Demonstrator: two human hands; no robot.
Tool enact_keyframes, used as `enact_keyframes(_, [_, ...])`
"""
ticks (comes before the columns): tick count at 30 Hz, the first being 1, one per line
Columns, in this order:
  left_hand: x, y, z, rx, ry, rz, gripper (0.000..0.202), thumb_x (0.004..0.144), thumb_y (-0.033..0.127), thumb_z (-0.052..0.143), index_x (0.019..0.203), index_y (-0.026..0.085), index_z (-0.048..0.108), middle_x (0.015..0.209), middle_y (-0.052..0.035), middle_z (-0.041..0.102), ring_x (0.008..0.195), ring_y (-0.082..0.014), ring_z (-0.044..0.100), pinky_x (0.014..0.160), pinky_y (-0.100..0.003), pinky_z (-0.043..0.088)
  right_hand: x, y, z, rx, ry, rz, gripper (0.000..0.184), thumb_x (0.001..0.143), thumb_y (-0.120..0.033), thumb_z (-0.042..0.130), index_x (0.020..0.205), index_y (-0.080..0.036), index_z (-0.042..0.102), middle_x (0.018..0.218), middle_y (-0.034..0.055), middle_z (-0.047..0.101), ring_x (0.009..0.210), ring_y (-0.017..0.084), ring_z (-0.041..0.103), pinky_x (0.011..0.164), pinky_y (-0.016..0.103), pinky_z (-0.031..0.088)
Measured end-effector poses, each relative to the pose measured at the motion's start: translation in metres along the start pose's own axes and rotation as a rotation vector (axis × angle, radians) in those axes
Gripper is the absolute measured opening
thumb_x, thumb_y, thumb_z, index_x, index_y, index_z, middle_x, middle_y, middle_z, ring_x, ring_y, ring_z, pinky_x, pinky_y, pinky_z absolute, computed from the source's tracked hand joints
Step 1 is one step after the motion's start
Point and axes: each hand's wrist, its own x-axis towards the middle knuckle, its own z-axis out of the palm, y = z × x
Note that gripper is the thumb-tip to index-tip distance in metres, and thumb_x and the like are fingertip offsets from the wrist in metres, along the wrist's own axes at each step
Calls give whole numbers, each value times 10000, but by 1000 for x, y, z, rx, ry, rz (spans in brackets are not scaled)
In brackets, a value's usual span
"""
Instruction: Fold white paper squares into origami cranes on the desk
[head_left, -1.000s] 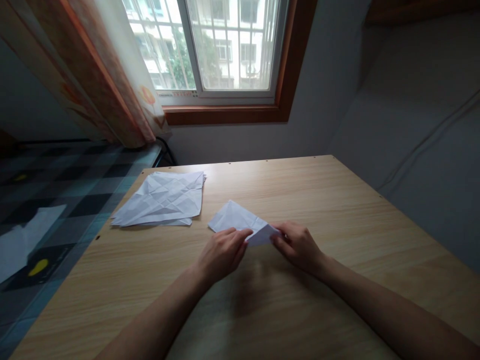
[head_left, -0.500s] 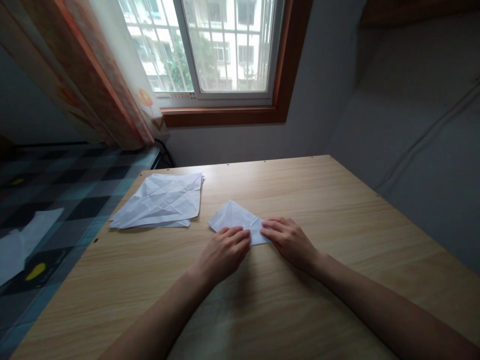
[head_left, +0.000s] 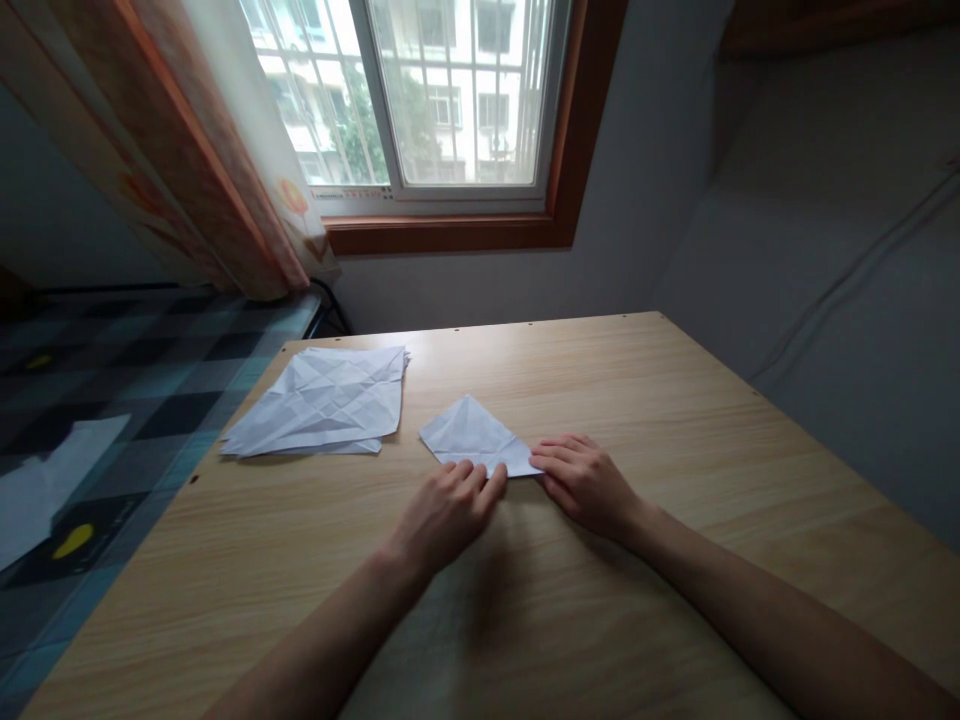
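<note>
A folded sheet of white paper [head_left: 474, 430] lies on the wooden table, its peak pointing toward the window and faint creases across it. My left hand [head_left: 455, 510] presses on its near edge with the fingertips, thumb along the fold. At the paper's right corner, my right hand [head_left: 583, 478] holds the tip, fingers closed together over it. The fingers cover parts of the near edge and the right corner. To the left rests a stack of creased white sheets [head_left: 330, 395], apart from both hands.
The light wooden table [head_left: 720, 560] reaches toward a window [head_left: 457, 100] with an orange-brown frame. On the left is a bed with a checked cover [head_left: 150, 400], with white paper [head_left: 75, 465] on it. A patterned curtain [head_left: 187, 150] hangs above the bed.
The folded paper's near edge has moved slightly away from me and its near part looks narrower. My left thumb has shifted out along the edge; my right hand has slid slightly right.
</note>
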Motion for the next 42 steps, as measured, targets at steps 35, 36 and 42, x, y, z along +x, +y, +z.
enact_keyframes(35, [-7,-26,10,-338,87,-320,444,889,316,570,1310,174,547,1359,-158,566,1268,-329,498,1031,-507,404,0,4,-3,88,26,-361,238,864,-122,529,1044,-177,674,1079,61,745,1003,196,694,903,356,552])
enact_keyframes(36, [-8,-28,13,-309,16,-250,451,917,340,526,1339,181,526,1422,-144,516,1335,-324,434,1074,-514,357,-1,4,-3,97,18,-358,249,848,-116,535,1045,-175,676,1090,65,742,1017,198,692,907,356,554])
enact_keyframes(42, [-8,-36,23,-252,-223,-248,585,955,486,404,1470,212,367,1525,-128,386,1420,-292,328,1135,-510,237,-3,3,-4,141,-31,-322,386,727,-64,531,1070,-166,675,1168,77,714,1113,206,658,976,359,528])
